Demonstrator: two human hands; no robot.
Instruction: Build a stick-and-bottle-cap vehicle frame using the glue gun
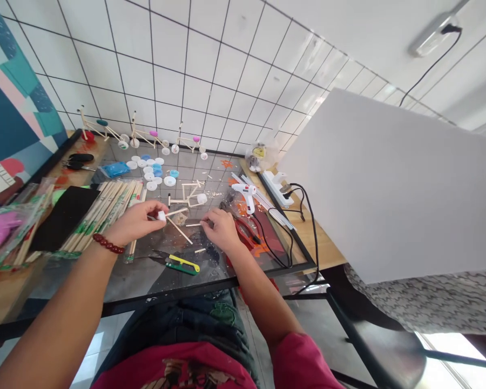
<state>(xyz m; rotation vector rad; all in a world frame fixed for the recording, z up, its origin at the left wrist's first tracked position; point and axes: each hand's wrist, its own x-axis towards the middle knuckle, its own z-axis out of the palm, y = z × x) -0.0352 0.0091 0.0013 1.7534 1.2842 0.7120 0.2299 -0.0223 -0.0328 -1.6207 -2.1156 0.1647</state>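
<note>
A glass-topped table (166, 300) spreads under both hands; beside the left hand (135, 222), bundled wooden sticks (101, 216) lie; its fingertips (156, 212) pinch a white bottle cap (161, 216); the right hand (222, 229), curled, sits just beside a thin wooden stick (192, 224), its grip unclear; a glue gun (246, 195) lies beyond it.

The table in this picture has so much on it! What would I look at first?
Three little stick bikes stand in a row at the far edge of the table, by the tiled wall. Nearer, the left hand, with its red bead bracelet, pinches a white piece. Off to the right lies a white glue gun.
</note>
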